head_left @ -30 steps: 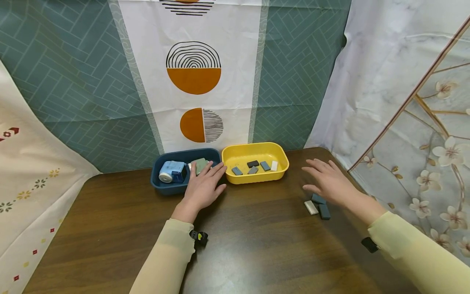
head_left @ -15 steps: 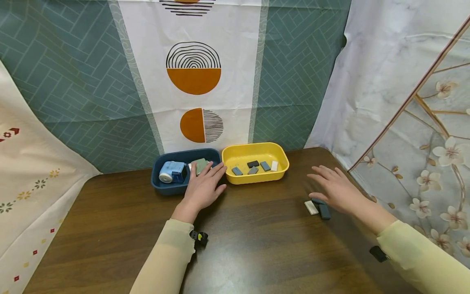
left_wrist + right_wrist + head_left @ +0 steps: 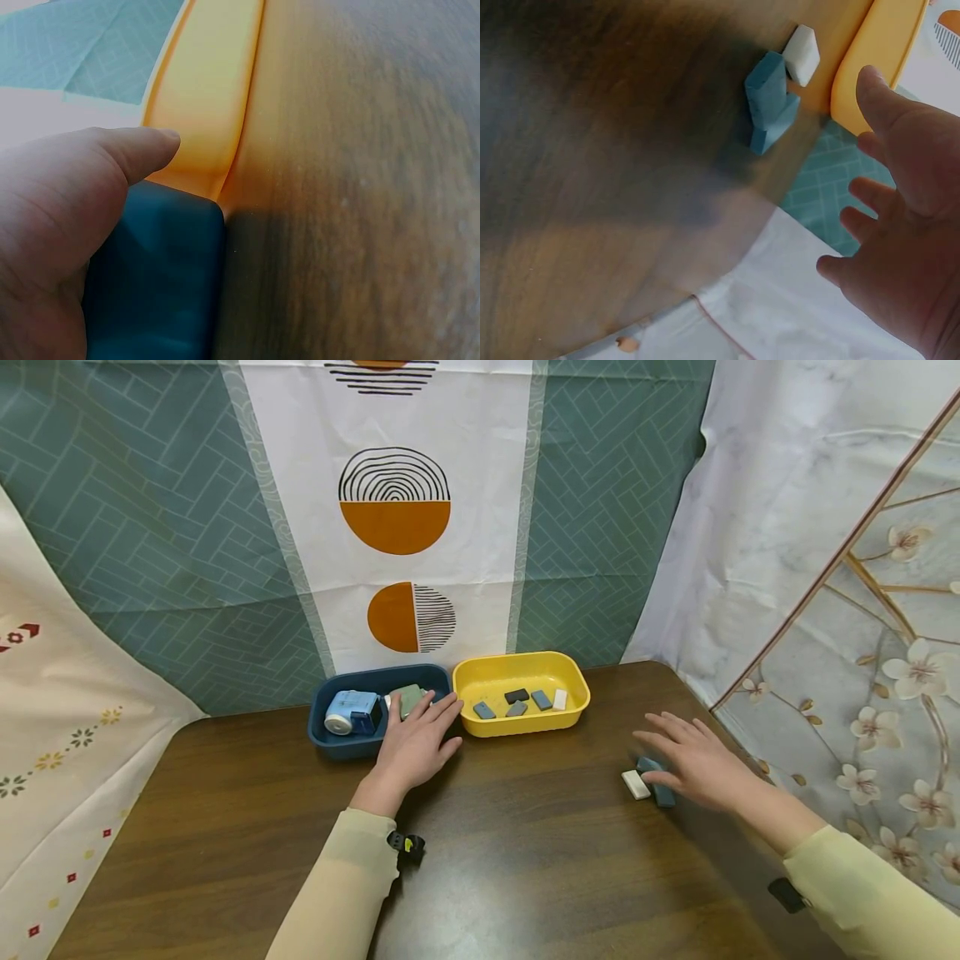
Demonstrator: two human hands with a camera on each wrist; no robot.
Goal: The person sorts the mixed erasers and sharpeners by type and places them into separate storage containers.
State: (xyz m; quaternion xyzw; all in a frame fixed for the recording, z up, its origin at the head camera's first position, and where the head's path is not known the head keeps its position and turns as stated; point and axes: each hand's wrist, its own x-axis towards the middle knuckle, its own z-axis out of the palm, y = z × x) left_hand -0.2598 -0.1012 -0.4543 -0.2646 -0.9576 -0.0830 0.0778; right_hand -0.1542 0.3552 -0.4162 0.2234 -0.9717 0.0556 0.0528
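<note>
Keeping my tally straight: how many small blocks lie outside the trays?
3, near the right hand: a white block, and to its right in the head view, a nearer blue block and a farther blue block. None appears hidden: the right wrist view also shows three.

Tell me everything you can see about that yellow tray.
The yellow tray is a shallow oblong with rounded corners and smooth, plastic-looking walls. It stands upright on the brown table, near the back cloth, its left end right beside the blue tray. Inside lie a black block, a white block and three greyish-blue blocks. The left hand is by its left rim; whether it touches is unclear.
</note>
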